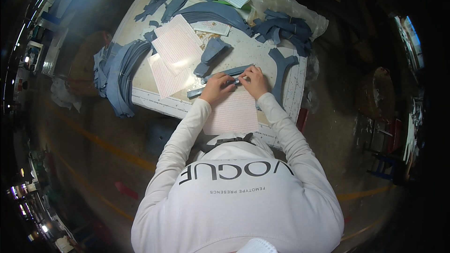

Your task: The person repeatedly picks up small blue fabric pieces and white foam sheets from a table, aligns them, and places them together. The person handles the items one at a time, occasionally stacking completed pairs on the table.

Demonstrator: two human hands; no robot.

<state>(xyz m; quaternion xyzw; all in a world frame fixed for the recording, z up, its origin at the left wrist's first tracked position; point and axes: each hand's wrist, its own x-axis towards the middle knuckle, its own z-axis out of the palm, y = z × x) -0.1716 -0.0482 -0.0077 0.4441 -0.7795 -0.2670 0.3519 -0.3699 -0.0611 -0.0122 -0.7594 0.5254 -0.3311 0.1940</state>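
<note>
My left hand (217, 88) rests with bent fingers on a narrow stack of blue-grey fabric strips (195, 93), its fingertips closed at the upper edge. Close beside it, my right hand (253, 82) is pinched over the same stack. A tiny pale spot shows between the two sets of fingertips; it is too small to name. Just below the hands lies a sheet of small printed labels (231, 115), partly over the table's near edge. Beyond the strips sits a folded bundle of blue-grey fabric (213, 55).
Two more label sheets (176, 44) overlap left of the bundle. A thick pile of cut fabric (123, 77) hangs over the left edge of the white table (154, 105). Curved fabric pieces (213, 13) and clear plastic (269, 0) lie at the back. A Y-shaped fabric piece (281, 71) lies right.
</note>
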